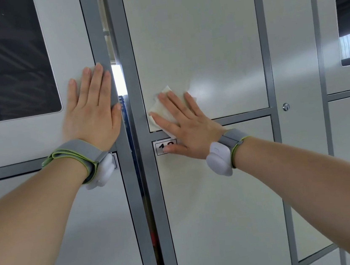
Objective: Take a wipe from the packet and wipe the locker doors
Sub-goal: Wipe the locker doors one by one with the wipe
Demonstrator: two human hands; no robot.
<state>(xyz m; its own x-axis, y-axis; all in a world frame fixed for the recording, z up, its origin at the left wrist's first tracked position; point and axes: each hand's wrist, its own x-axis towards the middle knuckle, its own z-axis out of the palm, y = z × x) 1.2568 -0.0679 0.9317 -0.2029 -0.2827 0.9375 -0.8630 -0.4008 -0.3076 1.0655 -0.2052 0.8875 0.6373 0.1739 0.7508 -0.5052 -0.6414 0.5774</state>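
Ideally the right hand [188,130], fingers [168,106] spread flat on the wipe [158,109], sweeps the locker door [202,41] evenly while the straight-fingered left hand [92,113] steadies the left panel [68,46].

We see a white wipe [159,108] on pale grey locker doors [198,41], darker grey frames [265,55], grey wristbands [72,149] edged green.

left hand [92,111]: palm flat, fingers straight, close together, pointing up
right hand [183,129]: palm flat, fingers spread, angled up-left
arms: both outstretched
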